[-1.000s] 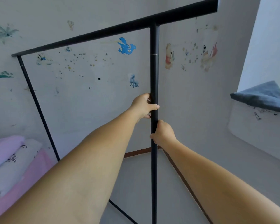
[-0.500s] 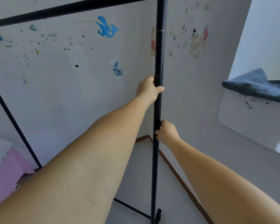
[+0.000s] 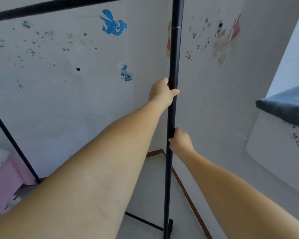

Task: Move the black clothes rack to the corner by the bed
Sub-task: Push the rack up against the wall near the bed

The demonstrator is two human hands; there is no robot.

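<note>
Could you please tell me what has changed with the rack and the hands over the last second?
The black clothes rack has come closer to the wall corner, its foot now in view. The left hand slid higher up the post. The right hand kept its lower hold.

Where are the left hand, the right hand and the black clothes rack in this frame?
left hand (image 3: pixel 160 92): head view, back of the hand gripping the upright pole.
right hand (image 3: pixel 180 141): head view, knuckles, lower on the same pole.
black clothes rack (image 3: pixel 173 62): head view, upright pole above both hands.
</note>
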